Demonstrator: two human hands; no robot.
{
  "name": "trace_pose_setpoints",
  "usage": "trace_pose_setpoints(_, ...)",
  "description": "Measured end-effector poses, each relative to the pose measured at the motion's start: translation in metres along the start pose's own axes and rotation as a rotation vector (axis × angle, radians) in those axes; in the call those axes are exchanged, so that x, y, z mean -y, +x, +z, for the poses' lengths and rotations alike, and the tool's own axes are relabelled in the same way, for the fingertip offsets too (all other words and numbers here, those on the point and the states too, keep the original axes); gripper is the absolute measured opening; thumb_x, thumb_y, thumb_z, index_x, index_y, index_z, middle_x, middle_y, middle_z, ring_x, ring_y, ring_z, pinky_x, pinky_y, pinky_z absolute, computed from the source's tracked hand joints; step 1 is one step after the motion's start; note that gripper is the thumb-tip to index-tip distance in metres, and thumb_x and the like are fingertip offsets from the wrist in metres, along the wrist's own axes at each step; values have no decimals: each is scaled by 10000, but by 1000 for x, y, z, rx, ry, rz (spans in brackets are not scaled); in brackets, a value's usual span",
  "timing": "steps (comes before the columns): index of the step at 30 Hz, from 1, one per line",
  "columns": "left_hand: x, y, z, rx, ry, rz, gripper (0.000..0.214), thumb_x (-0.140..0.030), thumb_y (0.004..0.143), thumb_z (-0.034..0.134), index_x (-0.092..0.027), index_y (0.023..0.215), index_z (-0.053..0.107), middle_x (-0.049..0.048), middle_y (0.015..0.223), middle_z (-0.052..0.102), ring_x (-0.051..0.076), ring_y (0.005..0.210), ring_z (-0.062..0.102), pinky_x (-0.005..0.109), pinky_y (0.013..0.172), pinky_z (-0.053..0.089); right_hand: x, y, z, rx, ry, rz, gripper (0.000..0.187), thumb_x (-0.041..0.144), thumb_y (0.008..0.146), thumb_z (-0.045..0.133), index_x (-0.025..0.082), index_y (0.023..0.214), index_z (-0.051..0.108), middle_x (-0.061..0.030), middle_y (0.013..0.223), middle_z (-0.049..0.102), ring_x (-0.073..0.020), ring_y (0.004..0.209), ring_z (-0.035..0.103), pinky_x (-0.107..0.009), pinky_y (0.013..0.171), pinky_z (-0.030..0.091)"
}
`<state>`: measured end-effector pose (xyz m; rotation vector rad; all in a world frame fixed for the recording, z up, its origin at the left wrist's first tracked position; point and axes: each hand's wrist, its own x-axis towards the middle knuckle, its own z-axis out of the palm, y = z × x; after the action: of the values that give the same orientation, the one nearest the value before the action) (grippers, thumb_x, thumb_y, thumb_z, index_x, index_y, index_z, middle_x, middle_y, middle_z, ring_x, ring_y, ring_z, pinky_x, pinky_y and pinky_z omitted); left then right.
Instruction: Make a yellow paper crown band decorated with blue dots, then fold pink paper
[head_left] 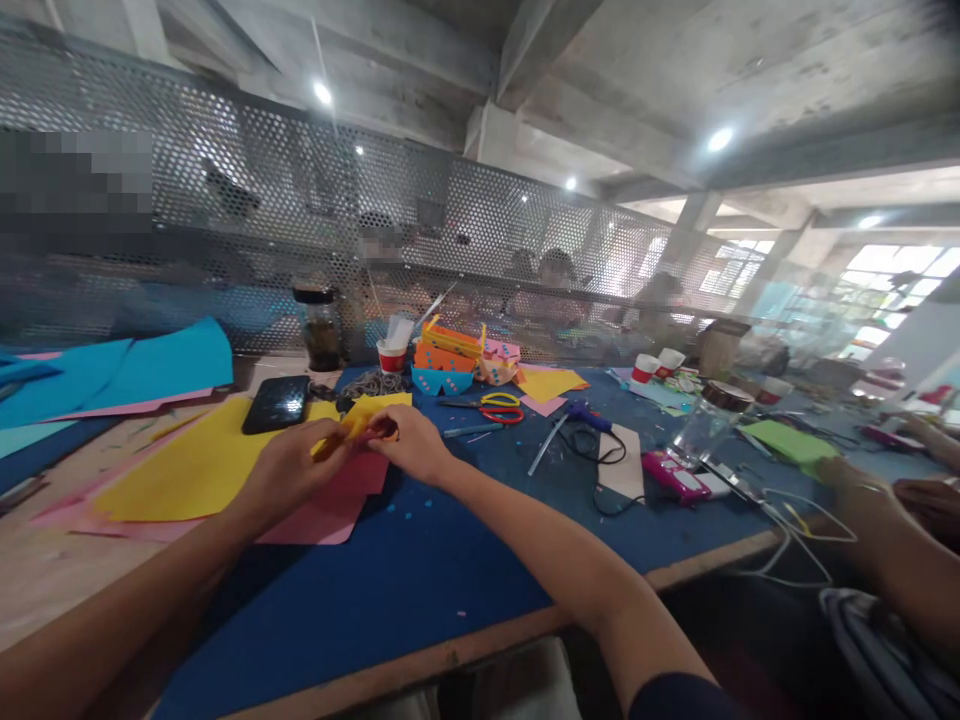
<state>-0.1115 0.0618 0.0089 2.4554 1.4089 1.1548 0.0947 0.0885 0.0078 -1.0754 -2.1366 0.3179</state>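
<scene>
Both hands meet over the left part of the blue table. My left hand (292, 462) is closed on a small piece of yellow paper (328, 447). Close against it, my right hand (412, 440) pinches the same piece, its fingertips partly hidden behind the knuckles. Beneath them lie yellow sheets (180, 470) on top of pink sheets (322, 520). A black phone (277, 404) rests on the yellow paper beside my left hand. Folded paper pieces in orange (448, 360) and blue (442, 381) stand beyond my right hand.
Scissors (501, 406), a glue gun (589, 416) and a pink device (676, 478) lie to the right. A paper cup (391, 355) and a dark jar (318, 330) stand behind. Blue sheets (165, 365) lie at far left. Another person's hand (847, 475) touches green paper (795, 443).
</scene>
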Motion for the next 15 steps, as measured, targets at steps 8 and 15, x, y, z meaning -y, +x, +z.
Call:
trace_pose_setpoints(8, -11, 1, -6, -20, -32, -94, 334, -539, 917, 594, -235, 797, 665, -7, 724, 717, 218, 679, 650, 300, 645, 439, 6, -6, -5, -89, -19, 57, 257, 363, 913, 798, 176, 1029, 665, -60, 1098, 722, -191, 1070, 642, -314, 924, 489)
trace_pose_setpoints(15, -13, 1, -5, -18, -53, -97, 335, -531, 912, 596, -223, 801, 667, 10, 745, 722, 224, 701, 653, 304, 666, 441, 1, -5, -3, -82, -9, 49, 194, 345, 939, 768, 182, 897, 671, -26, 968, 699, -160, 954, 629, -273, 843, 479)
